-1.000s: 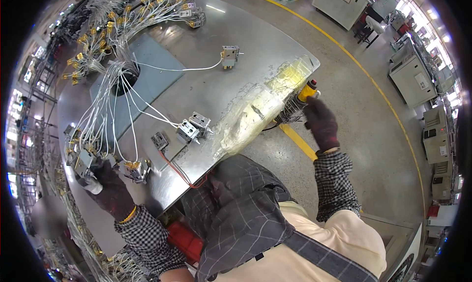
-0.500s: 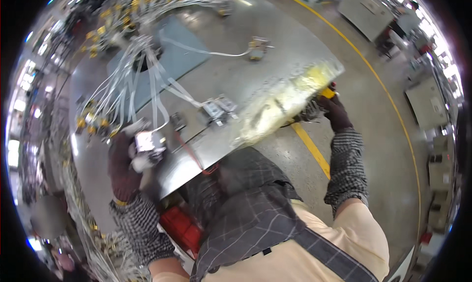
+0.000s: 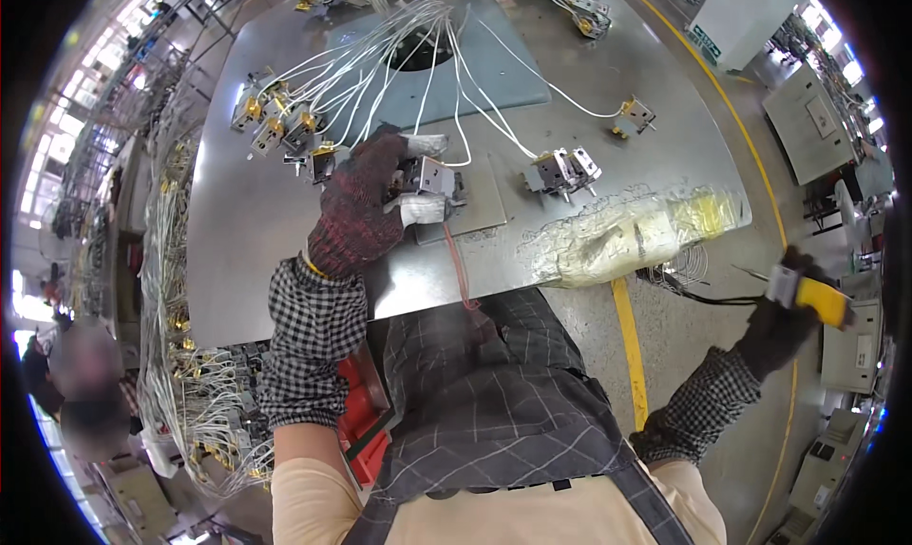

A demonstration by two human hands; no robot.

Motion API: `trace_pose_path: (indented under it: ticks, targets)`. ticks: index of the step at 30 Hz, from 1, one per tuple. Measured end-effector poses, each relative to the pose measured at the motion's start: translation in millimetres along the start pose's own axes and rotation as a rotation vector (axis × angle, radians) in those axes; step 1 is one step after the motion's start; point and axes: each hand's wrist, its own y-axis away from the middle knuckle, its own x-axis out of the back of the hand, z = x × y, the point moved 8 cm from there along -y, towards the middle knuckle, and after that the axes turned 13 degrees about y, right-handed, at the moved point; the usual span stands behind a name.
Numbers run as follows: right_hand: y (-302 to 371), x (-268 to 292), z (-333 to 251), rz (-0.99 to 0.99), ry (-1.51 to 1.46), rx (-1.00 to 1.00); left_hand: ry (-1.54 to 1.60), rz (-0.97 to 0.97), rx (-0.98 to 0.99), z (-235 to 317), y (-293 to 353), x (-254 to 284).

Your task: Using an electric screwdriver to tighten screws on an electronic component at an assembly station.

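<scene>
My left hand [image 3: 356,203], in a dark red knit glove with whitish tape round the fingertips, grips a small metal switch box [image 3: 435,176] between thumb and fingers. The box is over a thin flat plate [image 3: 486,203] on the metal tabletop, and a white wire runs up from it. Off the table's right edge, my right hand [image 3: 774,331], in a dark glove, is closed round a yellow-and-grey handheld tool [image 3: 822,301]. A thin metal tip points left from the tool; a black cable [image 3: 708,298] runs beside that hand.
Two similar boxes [image 3: 562,172] stand right of the plate, and one [image 3: 634,117] lies farther back. Several more [image 3: 275,117] cluster at left, their white wires meeting at a dark round hole [image 3: 418,51]. Yellowish wrapping [image 3: 627,236] covers the front edge. A red bin [image 3: 366,421] sits below.
My left hand has brought the box right and farther back, over the plate. My right hand has swung right, away from the table edge, with the tool. The head view has shifted.
</scene>
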Motion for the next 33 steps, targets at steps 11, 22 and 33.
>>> trace_pose_path:
  ticks: [11,22,33]
  targets:
    - [-83.1,-233.9,30.6,-0.476,-0.45,-0.044,-0.455,-0.096,0.015,27.7,-13.1,-7.7]
    - [-62.8,-303.8,63.7,-0.418,-0.366,0.007,-0.327,-0.018,-0.04,39.7,-13.0,-16.2]
    - [-37.7,-319.8,68.7,-0.322,-0.244,0.127,-0.468,-0.053,-0.022,50.2,-13.6,-31.1]
